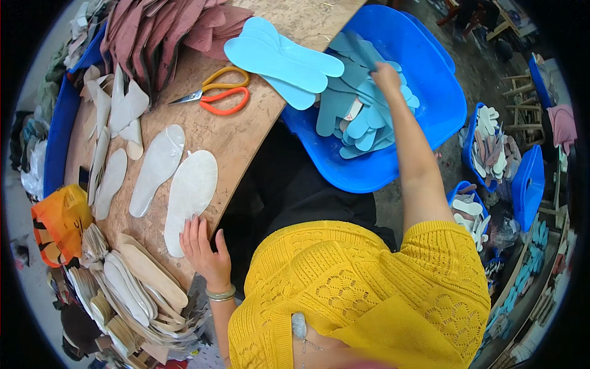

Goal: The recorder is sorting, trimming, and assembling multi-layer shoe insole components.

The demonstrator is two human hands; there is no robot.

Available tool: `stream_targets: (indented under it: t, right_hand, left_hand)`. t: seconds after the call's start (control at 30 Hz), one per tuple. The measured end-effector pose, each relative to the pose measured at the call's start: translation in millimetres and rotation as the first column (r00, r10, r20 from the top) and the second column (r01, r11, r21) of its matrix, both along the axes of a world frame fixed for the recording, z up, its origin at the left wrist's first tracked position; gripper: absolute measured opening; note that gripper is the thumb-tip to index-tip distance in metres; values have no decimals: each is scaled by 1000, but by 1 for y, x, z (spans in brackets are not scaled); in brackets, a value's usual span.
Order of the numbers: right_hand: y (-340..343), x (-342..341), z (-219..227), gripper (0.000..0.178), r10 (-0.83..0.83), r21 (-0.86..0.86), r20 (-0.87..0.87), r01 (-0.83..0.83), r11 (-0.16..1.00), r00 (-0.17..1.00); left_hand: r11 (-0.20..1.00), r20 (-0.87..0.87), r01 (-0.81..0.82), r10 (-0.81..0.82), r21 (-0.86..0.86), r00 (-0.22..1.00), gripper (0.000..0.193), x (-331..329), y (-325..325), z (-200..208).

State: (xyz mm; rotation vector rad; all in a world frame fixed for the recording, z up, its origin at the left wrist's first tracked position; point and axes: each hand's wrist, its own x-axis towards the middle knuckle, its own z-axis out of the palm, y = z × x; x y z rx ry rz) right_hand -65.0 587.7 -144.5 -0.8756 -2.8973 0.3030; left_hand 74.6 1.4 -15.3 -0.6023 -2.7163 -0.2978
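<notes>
I saw the wooden counter (246,132), worn plywood with a curved edge, filling the upper left, and beside it on the right the big blue plastic tub (430,80), smooth-walled and glossy. Step in hand, as I judged it: picking a blue foam insole out of the tub while the other piece was held down on the counter. Inside the tub lay a loose heap of dull blue-grey insoles (359,114), flat, matte, sole-shaped; a brighter light-blue stack (279,61) rested on the counter just beside the tub. Two translucent white insoles (190,190), thin and slightly glossy, lay side by side nearer me. Right hand (384,74) was pinching one thin blue-grey piece above the heap. Left hand (203,246) lay flat, fingers spread, touching the heel end of the nearer white insole. Next move, I reckoned, needed one sheet peeled free without dragging its neighbours. Orange-handled scissors (218,93) lay untouched, blades closed.
</notes>
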Motion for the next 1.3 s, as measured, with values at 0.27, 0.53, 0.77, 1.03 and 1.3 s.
stream_targets:
  t: [0.27,0.53,0.77,1.03,1.3]
  right_hand:
    - [-96,61,108,19,-459,-873,-483,-365,325,746]
    - [-320,61,139,13,335,-528,-834,-458,-716,437]
    - [-383,60,151,21,490,-565,-818,-263,-782,302]
    - [-372,45,147,55,377,-549,-809,-350,-759,452]
    - [-326,54,203,61,33,-744,-595,-536,-400,803]
  left_hand:
    - [997,-1,-8,8,79,1000,37,4,-4,6]
    - [379,476,-295,-605,877,639,81,3,41,45]
    - [754,557,-137,-337,643,759,83,3,-1,62]
    - [950,328,-124,25,286,945,70,1,-2,77]
    - [975,6,-174,175,139,985,70,-16,9,102]
